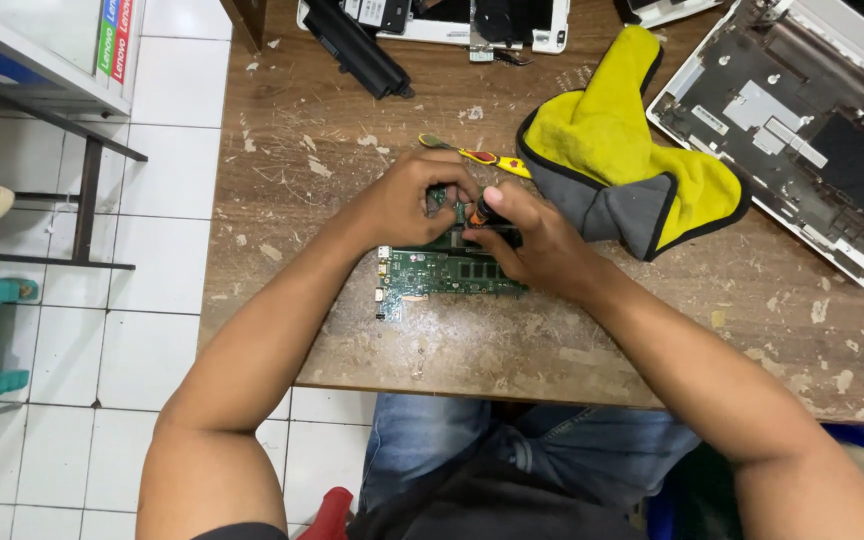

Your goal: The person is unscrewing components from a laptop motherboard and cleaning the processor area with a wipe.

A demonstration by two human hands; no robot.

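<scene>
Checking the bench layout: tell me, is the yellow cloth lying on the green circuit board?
No, the yellow cloth lies apart from the circuit board.

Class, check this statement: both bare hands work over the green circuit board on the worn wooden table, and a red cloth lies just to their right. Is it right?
Not quite. The cloth is yellow with grey lining and black edging, not red, as the head view shows. Both hands, left hand and right hand, do work over the green circuit board on the worn wooden table.
</scene>
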